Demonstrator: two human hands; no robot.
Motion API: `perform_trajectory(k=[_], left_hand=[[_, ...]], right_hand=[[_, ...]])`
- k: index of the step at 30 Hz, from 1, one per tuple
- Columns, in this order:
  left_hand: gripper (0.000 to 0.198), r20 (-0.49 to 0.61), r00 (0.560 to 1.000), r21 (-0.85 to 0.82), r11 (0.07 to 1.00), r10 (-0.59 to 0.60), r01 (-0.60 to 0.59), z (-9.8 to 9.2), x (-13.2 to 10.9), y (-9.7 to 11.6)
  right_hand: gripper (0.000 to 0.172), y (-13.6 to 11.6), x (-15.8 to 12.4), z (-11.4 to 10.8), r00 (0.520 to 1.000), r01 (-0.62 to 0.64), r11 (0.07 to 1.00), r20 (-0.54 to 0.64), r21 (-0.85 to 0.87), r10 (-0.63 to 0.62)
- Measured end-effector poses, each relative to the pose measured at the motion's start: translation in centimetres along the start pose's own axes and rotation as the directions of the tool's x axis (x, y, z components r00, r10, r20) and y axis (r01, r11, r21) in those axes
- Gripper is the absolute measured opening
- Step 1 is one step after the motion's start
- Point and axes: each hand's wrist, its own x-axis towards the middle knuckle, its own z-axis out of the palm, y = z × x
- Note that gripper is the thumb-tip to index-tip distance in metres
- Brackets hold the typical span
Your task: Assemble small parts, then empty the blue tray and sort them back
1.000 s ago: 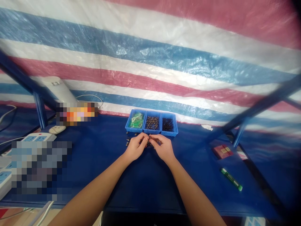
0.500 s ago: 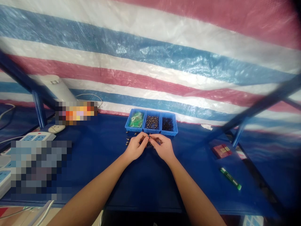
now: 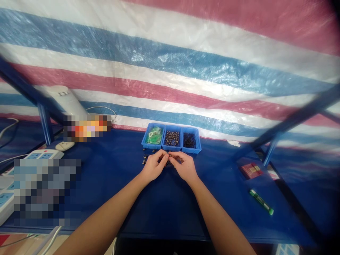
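Left hand and right hand, two in all, meet fingertip to fingertip, thumbs and forefingers pinched on one small part, which is mostly covered and too tiny to identify. Both are held palm-down in near mirror image, wrists angled inward, the two forearms converging from the near corners over the desk.

Just beyond and beside the left hand's knuckles lie loose parts, dark with brassy ends; at least four can be counted. Others, beneath the fingertips, are too hidden to number.

Directly beyond the hands stand three blue trays in a row, side by side: the left tray contains green and whitish pieces, the middle tray many brassy-and-dark pieces, the right tray many slender black ones. None of these heaps can be counted exactly.

Farther out, well to the right of the right hand, are one red box and, nearer the wearer, one green tube. Well to the left of the left hand lies one white power strip. Behind everything hangs one striped sheet.
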Motion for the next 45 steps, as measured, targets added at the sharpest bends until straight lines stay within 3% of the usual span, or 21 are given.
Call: perform_trajectory(k=[8, 13, 18, 22, 24, 26, 29, 31, 38, 45], left_hand=[[0.041, -0.022, 1.000, 0.017, 1.000, -0.012, 0.012, 0.1, 0.0, 0.1], [0.043, -0.031, 0.999, 0.008, 1.000, -0.020, 0.021, 0.1, 0.0, 0.0], [0.044, -0.084, 0.996, 0.110, 0.994, -0.017, 0.026, 0.0, -0.1, -0.1], [0.043, -0.091, 0.996, 0.145, 0.989, 0.012, 0.001, 0.1, -0.2, 0.0], [0.043, -0.093, 0.996, 0.161, 0.987, 0.018, -0.003, 0.2, -0.1, 0.0], [0.043, -0.088, 0.996, 0.175, 0.985, 0.018, -0.002, 0.2, -0.1, -0.1], [0.043, -0.089, 0.996, 0.186, 0.982, 0.013, 0.004, 0.3, 0.0, -0.3], [0.043, -0.091, 0.996, 0.186, 0.983, 0.009, 0.008, 0.4, 0.0, -0.3], [0.043, -0.076, 0.997, 0.179, 0.984, 0.004, 0.010, 0.3, 0.0, 0.1], [0.042, -0.071, 0.997, 0.166, 0.986, 0.003, 0.009, 0.4, -0.1, 0.0]], right_hand=[[0.024, -0.2, 0.0, 0.1, 1.000, -0.012, 0.998, 0.029, 0.061, 0.010], [0.024, -0.6, 0.2, 0.1, 0.992, -0.128, 0.979, 0.035, 0.159, 0.124], [0.032, -0.3, 1.2, 0.1, 0.967, -0.251, 0.945, 0.001, 0.210, 0.256], [0.048, 0.4, 1.7, 0.3, 0.978, -0.183, 0.947, -0.046, 0.265, 0.202], [0.049, 0.8, 1.5, 0.2, 0.991, -0.108, 0.976, -0.060, 0.188, 0.121], [0.034, 1.0, 1.2, -0.2, 0.997, -0.041, 0.999, -0.070, -0.026, 0.039], [0.020, 1.2, 0.8, -1.2, 0.997, 0.037, 0.929, -0.048, -0.368, -0.059], [0.018, 1.3, 0.8, -1.9, 0.996, 0.052, 0.876, -0.033, -0.480, -0.077], [0.010, 1.1, 0.8, -3.6, 0.991, 0.050, 0.821, 0.130, -0.569, 0.030], [0.012, 1.3, 0.7, -3.3, 0.976, 0.058, 0.794, 0.203, -0.606, 0.084]])
